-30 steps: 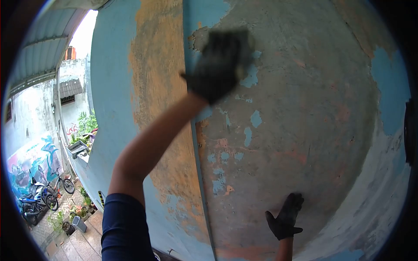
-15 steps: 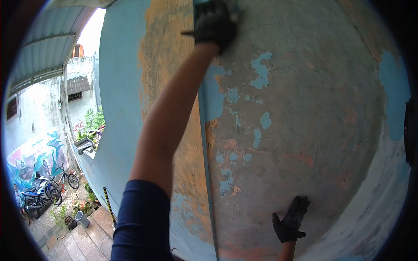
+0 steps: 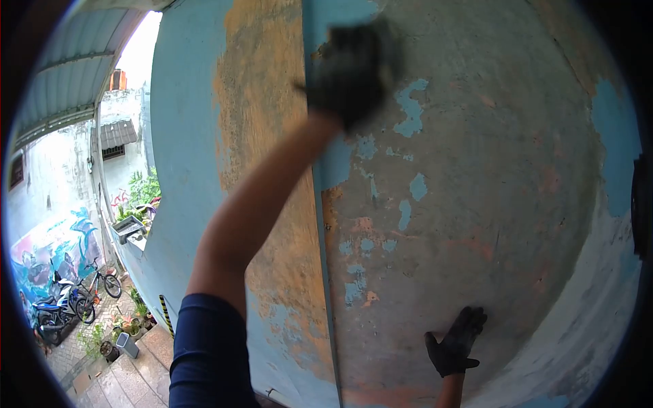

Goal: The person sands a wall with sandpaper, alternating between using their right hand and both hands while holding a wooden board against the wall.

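My left hand [image 3: 350, 75], in a black glove, is up against the wall [image 3: 476, 183] near the top, beside a narrow vertical edge. It is smeared by motion. Its fingers look curled, and a blurred greyish patch shows at its right side; what they hold, if anything, I cannot make out. Low on the right, my right hand [image 3: 454, 343], also gloved in black, lies flat on the grey surface with its fingers stretched upward. Patches of flaking blue paint [image 3: 410, 112] sit just right of and below my left hand.
A blue wall strip with a worn orange-brown band [image 3: 265, 122] stands left of the vertical edge. Beyond it on the left are tiled steps [image 3: 126, 381], potted plants [image 3: 109, 350], a grey bin [image 3: 126, 345], parked bicycles [image 3: 102, 285] and a corrugated roof [image 3: 75, 61].
My left hand has moved down and slightly right along the wall, with the elbow shifting left. My right hand stays in place on the surface.
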A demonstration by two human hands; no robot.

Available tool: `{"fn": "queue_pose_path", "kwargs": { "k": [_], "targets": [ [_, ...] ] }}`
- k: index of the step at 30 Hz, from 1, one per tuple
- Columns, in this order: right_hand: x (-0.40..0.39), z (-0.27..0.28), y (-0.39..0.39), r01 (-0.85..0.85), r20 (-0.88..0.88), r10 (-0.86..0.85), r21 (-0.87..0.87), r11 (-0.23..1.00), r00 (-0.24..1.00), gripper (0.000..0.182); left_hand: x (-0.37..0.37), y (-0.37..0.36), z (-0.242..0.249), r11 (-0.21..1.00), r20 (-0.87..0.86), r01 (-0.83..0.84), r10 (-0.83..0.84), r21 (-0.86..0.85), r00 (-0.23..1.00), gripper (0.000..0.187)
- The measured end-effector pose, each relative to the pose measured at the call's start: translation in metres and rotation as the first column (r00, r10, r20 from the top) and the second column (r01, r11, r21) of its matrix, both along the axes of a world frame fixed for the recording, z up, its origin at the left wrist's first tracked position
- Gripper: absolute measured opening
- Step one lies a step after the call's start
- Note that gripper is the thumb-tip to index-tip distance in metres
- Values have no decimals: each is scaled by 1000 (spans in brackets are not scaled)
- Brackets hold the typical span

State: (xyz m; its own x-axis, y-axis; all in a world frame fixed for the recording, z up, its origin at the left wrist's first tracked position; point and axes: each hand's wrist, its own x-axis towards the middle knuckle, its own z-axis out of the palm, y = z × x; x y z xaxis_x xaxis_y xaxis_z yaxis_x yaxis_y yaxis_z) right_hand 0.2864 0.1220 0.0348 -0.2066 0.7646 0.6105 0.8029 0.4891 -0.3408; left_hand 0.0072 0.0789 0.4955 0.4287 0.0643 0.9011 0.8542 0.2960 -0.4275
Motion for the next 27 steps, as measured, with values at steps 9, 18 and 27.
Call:
{"fn": "queue_pose_path", "kwargs": {
  "k": [9, 18, 27],
  "targets": [
    [4, 1, 3, -28, -1, 28, 17, 999, 1000, 115, 30, 3, -174, 963, 44, 139, -132, -231, 990, 70],
    [-1, -6, 6, 4, 2, -4, 23, 1000, 1000, 117, 5, 4, 9, 999, 71, 52, -52, 12, 996, 49],
    [2, 0, 4, -11, 15, 11, -16, 1000, 1000, 118, 34, 0, -177, 951, -32, 146, -161, -271, 986, 57]
  ]
}}
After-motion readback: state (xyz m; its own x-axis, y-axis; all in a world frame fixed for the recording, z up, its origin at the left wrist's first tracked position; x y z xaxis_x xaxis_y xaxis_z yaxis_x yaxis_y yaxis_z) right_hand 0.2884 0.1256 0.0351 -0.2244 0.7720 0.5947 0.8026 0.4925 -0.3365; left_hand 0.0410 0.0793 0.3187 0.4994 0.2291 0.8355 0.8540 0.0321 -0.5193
